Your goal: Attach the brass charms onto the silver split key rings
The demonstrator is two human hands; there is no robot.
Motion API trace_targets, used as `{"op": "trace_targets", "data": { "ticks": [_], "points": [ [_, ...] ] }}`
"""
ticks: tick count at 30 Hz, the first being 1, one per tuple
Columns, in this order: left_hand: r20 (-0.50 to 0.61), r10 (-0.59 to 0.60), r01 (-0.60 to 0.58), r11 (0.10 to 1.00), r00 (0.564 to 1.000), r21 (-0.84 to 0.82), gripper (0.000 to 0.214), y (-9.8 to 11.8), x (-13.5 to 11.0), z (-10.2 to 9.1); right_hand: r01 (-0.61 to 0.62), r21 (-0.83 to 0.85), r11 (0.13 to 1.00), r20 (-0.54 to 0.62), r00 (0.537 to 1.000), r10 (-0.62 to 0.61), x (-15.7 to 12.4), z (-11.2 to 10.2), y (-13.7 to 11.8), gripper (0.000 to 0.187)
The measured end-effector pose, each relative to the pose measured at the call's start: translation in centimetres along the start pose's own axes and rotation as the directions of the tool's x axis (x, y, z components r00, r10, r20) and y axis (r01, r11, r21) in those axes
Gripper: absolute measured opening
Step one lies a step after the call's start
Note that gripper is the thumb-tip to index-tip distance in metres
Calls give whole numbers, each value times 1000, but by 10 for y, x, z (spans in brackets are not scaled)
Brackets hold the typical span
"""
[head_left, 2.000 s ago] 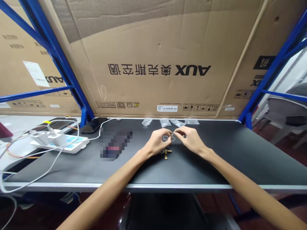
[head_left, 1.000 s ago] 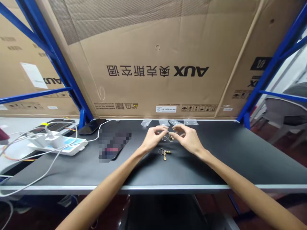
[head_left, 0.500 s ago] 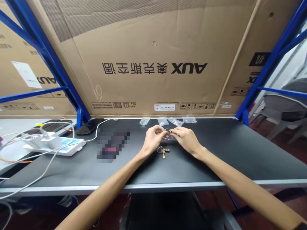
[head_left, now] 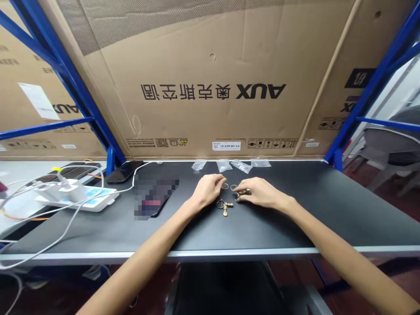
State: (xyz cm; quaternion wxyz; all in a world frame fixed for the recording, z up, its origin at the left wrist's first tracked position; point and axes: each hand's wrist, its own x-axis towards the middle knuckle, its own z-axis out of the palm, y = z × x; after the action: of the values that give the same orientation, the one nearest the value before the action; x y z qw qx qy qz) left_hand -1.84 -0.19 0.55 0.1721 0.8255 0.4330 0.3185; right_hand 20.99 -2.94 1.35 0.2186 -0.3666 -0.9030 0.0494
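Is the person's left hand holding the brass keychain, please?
No, the brass keychain lies on the black tabletop, outside the left hand.

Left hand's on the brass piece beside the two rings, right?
Not the left: the head view shows the right hand on the brass piece, beside the two rings. The left hand is apart from that piece.

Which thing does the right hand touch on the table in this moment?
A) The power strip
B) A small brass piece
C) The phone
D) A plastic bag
B. The fingertips of the right hand rest on the small brass piece, far from the phone and power strip.
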Motion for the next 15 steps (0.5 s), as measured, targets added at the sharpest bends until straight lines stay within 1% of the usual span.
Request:
{"op": "trace_targets", "data": {
  "ticks": [2, 3, 4, 6, 8, 11, 13, 15],
  "points": [
    [-14, -8, 9, 995, 1000, 96, 24, -6, 0, 3, -18, 30, 999, 24, 1000, 17, -2, -8, 6, 37],
    [1, -14, 14, 991, 1000, 132, 24, -9, 1, 4, -34, 41, 999, 21, 999, 34, -3, -11, 9, 41],
    [25, -23, 19, 986, 999, 163, 24, -11, 1, 6, -53, 51, 997, 12, 999, 53, -3, -15, 11, 42],
    [89, -51, 31, 977, 995, 212, 20, -12, 4, 9, -97, 64, 993, -23, 995, 99, -1, -18, 14, 31],
    [160, -87, 46, 969, 983, 243, 17, -11, 9, 10, -143, 68, 987, -72, 986, 148, 1, -17, 15, 22],
    [284, -144, 73, 966, 948, 248, 24, -8, 22, 5, -196, 62, 979, -134, 970, 203, 5, -10, 11, 25],
    [376, -178, 98, 970, 909, 224, 28, -7, 33, -2, -211, 62, 976, -144, 965, 218, 6, -3, 8, 26],
    [444, -200, 131, 975, 874, 182, 25, -8, 42, -8, -217, 66, 974, -137, 965, 224, 7, 3, 6, 24]
  ]
}}
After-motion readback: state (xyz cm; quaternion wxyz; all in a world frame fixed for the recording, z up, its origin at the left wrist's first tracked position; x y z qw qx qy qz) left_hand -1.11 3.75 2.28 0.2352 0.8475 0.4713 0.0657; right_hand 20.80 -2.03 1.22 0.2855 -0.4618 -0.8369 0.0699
